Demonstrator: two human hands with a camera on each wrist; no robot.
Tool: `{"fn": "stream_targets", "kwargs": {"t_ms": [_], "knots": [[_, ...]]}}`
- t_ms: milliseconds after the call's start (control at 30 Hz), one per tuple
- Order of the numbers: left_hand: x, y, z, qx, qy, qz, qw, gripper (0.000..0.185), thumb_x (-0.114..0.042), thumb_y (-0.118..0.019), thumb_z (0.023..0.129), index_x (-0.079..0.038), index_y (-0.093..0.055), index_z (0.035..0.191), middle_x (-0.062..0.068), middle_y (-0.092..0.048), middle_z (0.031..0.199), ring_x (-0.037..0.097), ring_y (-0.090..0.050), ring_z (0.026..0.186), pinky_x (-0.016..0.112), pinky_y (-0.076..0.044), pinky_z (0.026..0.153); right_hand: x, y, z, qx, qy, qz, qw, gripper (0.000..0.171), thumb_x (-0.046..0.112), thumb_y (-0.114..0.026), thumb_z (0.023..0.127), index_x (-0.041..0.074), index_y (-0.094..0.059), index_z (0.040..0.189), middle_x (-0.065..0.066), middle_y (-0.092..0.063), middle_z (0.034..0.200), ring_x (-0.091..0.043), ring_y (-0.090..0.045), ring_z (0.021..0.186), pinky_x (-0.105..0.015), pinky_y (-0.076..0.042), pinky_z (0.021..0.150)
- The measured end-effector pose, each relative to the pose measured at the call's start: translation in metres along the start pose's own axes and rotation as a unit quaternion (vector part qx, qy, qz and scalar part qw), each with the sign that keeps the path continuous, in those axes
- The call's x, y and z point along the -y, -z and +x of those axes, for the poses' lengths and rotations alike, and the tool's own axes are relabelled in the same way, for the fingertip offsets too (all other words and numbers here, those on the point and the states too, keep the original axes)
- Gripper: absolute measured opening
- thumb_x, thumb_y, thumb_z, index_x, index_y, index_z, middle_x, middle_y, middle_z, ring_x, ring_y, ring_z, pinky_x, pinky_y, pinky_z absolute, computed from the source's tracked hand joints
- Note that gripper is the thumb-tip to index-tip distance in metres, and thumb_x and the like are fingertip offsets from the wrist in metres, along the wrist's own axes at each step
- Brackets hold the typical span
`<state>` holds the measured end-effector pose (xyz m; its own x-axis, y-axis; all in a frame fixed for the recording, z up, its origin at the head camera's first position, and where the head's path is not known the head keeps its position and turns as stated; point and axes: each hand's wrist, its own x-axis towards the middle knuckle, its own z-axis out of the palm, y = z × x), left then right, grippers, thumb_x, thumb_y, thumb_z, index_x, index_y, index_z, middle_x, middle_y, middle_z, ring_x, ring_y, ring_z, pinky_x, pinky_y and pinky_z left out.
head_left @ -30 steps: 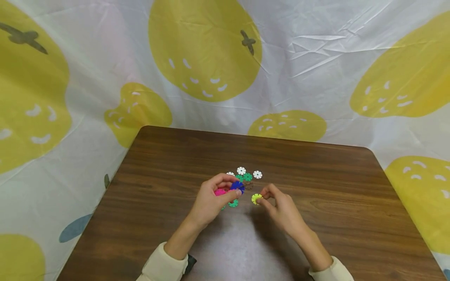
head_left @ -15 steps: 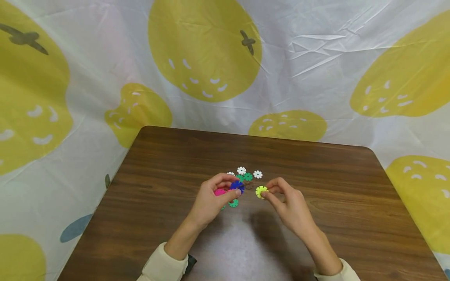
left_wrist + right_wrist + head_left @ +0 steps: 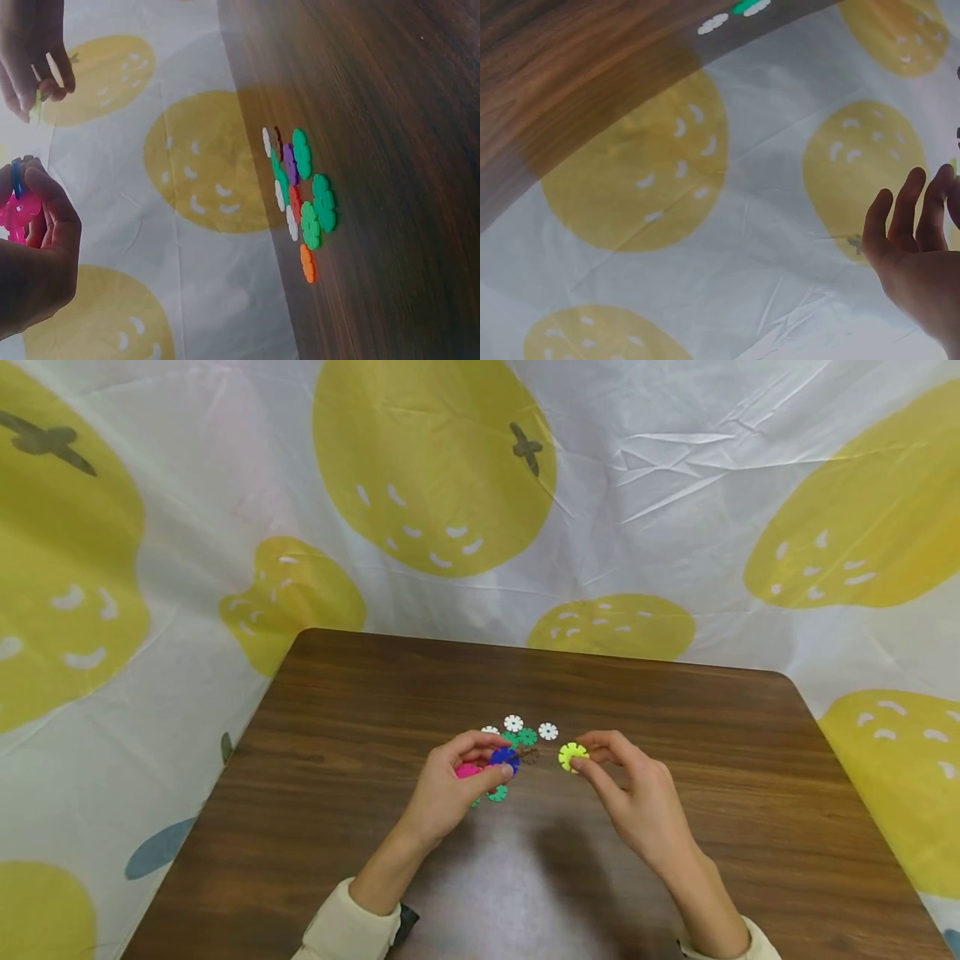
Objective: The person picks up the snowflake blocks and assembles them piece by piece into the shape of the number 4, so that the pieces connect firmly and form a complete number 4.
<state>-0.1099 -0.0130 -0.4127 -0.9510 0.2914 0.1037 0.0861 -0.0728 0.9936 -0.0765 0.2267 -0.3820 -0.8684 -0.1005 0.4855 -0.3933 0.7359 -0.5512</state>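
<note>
My left hand (image 3: 446, 785) pinches a blue notched snowflake disc (image 3: 504, 758) between thumb and fingers. Pink discs (image 3: 21, 210) sit against the blue one inside the same hand, partly covered by the fingers. My right hand (image 3: 641, 789) pinches a yellow notched disc (image 3: 572, 755) by its edge, to the right of the blue disc and apart from it. Both hands are raised over the table. In the right wrist view the yellow disc is almost wholly out of frame, behind the fingers (image 3: 930, 206).
Several loose discs lie on the brown wooden table (image 3: 675, 735) beyond and under my left hand: white (image 3: 548, 731), green (image 3: 527, 737), brown (image 3: 531, 756), orange (image 3: 307, 263), purple (image 3: 290, 163) and red (image 3: 295, 202). A white sheet with yellow fruit prints (image 3: 442, 468) hangs behind the table.
My right hand has lifted the yellow disc up from near the tabletop and carried it away and slightly right. The left hand stays nearly still with the blue and pink discs.
</note>
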Motion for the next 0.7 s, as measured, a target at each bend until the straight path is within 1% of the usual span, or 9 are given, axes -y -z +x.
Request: {"fn": "stream_targets", "kwargs": {"t_ms": [67,133,267,367,467,600,700], "knots": [[0.0,0.0,0.0,0.003,0.0,0.0,1.0,0.031,-0.004,-0.077,0.09,-0.001,-0.069,0.12,0.021,-0.072,0.102,0.011,-0.068,0.079,0.017,-0.057,0.068,0.002,0.001,0.0,-0.004,0.003,0.003,1.0,0.023,0.009,-0.079,0.09,0.013,-0.071,0.111,0.007,-0.076,0.083,-0.005,-0.07,0.08,-0.017,-0.05,0.068],[0.001,0.0,0.0,0.005,0.001,0.0,1.0,0.031,-0.005,-0.077,0.09,-0.002,-0.069,0.12,0.021,-0.072,0.102,0.011,-0.067,0.078,0.017,-0.056,0.067,0.004,0.002,0.0,-0.011,0.009,0.009,1.0,0.023,0.007,-0.078,0.091,0.013,-0.07,0.111,0.006,-0.075,0.082,-0.005,-0.069,0.079,-0.014,-0.049,0.067],[0.002,0.001,0.0,0.009,0.001,0.001,1.0,0.03,-0.006,-0.077,0.091,-0.002,-0.069,0.12,0.021,-0.072,0.101,0.009,-0.067,0.077,0.016,-0.055,0.066,0.008,0.005,0.0,-0.023,0.018,0.028,0.999,0.024,0.003,-0.077,0.091,0.011,-0.07,0.113,0.004,-0.076,0.082,-0.004,-0.069,0.078,-0.013,-0.049,0.057],[0.002,0.0,0.0,0.011,0.0,0.001,0.9999,0.031,-0.006,-0.077,0.091,-0.002,-0.069,0.12,0.02,-0.071,0.1,0.009,-0.066,0.076,0.016,-0.055,0.066,0.011,0.006,0.001,-0.03,0.019,0.039,0.999,0.026,0.002,-0.076,0.091,0.01,-0.07,0.114,0.002,-0.076,0.082,-0.002,-0.069,0.078,-0.013,-0.05,0.053],[0.001,0.0,-0.001,0.01,0.0,-0.001,0.9999,0.031,-0.006,-0.077,0.09,-0.003,-0.069,0.121,0.02,-0.071,0.099,0.008,-0.066,0.075,0.016,-0.054,0.065,0.014,0.006,0.001,-0.04,0.025,0.045,0.998,0.026,0.002,-0.076,0.091,0.01,-0.07,0.115,0.003,-0.077,0.082,-0.002,-0.069,0.079,-0.013,-0.05,0.053],[0.0,-0.002,-0.002,0.007,-0.001,-0.005,1.0,0.032,-0.005,-0.077,0.09,-0.003,-0.07,0.121,0.019,-0.072,0.099,0.008,-0.066,0.074,0.016,-0.055,0.065,0.018,0.004,0.001,-0.049,0.036,0.056,0.997,0.024,0.002,-0.073,0.093,0.01,-0.07,0.116,0.002,-0.078,0.082,-0.004,-0.071,0.08,-0.014,-0.047,0.051],[0.0,-0.003,-0.002,0.009,-0.008,-0.01,0.9999,0.029,-0.005,-0.076,0.091,-0.004,-0.071,0.12,0.019,-0.072,0.097,0.009,-0.066,0.074,0.018,-0.056,0.066,0.022,0.002,0.002,-0.051,0.036,0.064,0.996,0.023,0.002,-0.072,0.095,0.01,-0.07,0.116,0.0,-0.078,0.081,-0.006,-0.072,0.081,-0.014,-0.046,0.054]]}}
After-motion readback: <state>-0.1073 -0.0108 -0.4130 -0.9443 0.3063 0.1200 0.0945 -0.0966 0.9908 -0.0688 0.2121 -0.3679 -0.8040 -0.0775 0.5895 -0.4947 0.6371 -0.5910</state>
